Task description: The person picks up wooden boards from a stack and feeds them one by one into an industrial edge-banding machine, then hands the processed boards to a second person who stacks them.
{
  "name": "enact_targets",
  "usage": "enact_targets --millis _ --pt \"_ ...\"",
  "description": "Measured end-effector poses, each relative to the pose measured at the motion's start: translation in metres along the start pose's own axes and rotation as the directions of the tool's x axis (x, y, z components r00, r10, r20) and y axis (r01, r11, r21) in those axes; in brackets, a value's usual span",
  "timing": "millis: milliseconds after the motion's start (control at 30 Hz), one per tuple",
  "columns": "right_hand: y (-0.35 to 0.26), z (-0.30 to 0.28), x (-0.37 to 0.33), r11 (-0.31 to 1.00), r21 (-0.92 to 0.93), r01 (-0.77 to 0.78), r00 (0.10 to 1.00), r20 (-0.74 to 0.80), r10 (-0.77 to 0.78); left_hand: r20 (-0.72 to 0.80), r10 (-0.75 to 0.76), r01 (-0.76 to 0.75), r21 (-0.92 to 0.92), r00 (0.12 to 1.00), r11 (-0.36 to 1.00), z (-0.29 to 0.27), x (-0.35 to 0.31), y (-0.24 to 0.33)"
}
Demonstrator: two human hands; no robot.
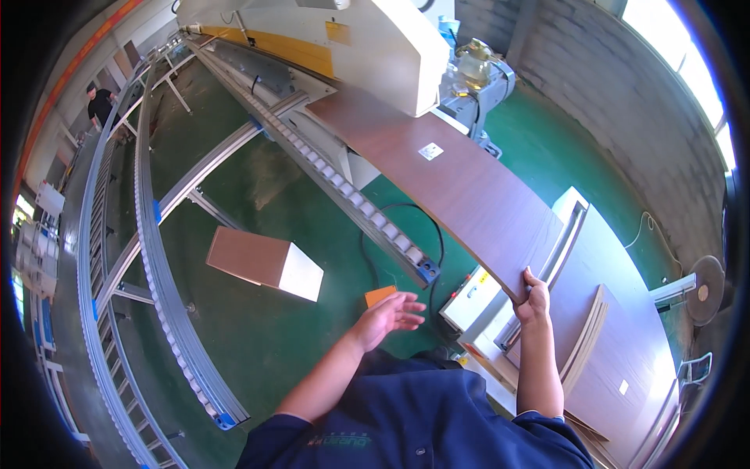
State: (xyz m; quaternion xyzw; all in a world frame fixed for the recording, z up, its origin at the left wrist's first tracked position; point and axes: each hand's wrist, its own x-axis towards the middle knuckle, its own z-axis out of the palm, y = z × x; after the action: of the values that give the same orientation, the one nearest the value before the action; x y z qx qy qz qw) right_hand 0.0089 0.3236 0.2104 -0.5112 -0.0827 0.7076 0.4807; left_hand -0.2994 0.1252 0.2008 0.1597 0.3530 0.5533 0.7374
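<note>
A long brown wood-grain panel [461, 184] with a small white label [430, 152] runs from the large white and yellow machine [383, 59] toward me. My right hand [534, 298] grips its near corner, the thumb on top and the fingers below the edge, partly hidden. My left hand [388, 316] hovers over the floor, palm turned inward, fingers stretched and apart with nothing in them. Below that hand, a small orange object [380, 295] lies near the floor. The panel's far end reaches beneath the machine's housing.
Beside my right arm, several brown panels [586, 344] are stacked. Roller rails [336, 180] run along the machine, and more conveyor rails [148, 227] curve at the left. A brown and white box-shaped thing [266, 262] stands between them. Another person [100, 105] is far left.
</note>
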Motion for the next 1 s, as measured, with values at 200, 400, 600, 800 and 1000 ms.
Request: enact_targets --millis 200,400,600,800,1000 --pt "-0.018 -0.074 -0.022 0.999 -0.014 0.049 0.999 0.007 -0.049 0.111 -0.014 0.03 -0.144 0.994 0.989 0.071 0.084 -0.026" --pt "-0.052 -0.123 -0.087 0.993 -0.033 0.114 0.992 -0.057 -0.116 -0.005 0.189 -0.181 -0.32 0.982 0.93 0.113 0.149 -0.031" --pt "-0.082 -0.188 -0.131 0.987 -0.068 0.148 0.988 -0.035 -0.151 -0.196 0.269 -0.317 -0.277 0.943 0.907 0.138 0.183 -0.03" --pt "-0.092 -0.244 -0.176 0.985 0.025 0.168 0.981 -0.1 -0.165 -0.185 0.216 -0.253 -0.21 0.959 0.944 0.174 0.14 -0.068" --pt "-0.089 -0.278 -0.234 0.971 0.041 0.234 0.971 -0.053 -0.232 -0.297 0.097 -0.179 -0.262 0.95 0.948 0.176 0.069 -0.107"
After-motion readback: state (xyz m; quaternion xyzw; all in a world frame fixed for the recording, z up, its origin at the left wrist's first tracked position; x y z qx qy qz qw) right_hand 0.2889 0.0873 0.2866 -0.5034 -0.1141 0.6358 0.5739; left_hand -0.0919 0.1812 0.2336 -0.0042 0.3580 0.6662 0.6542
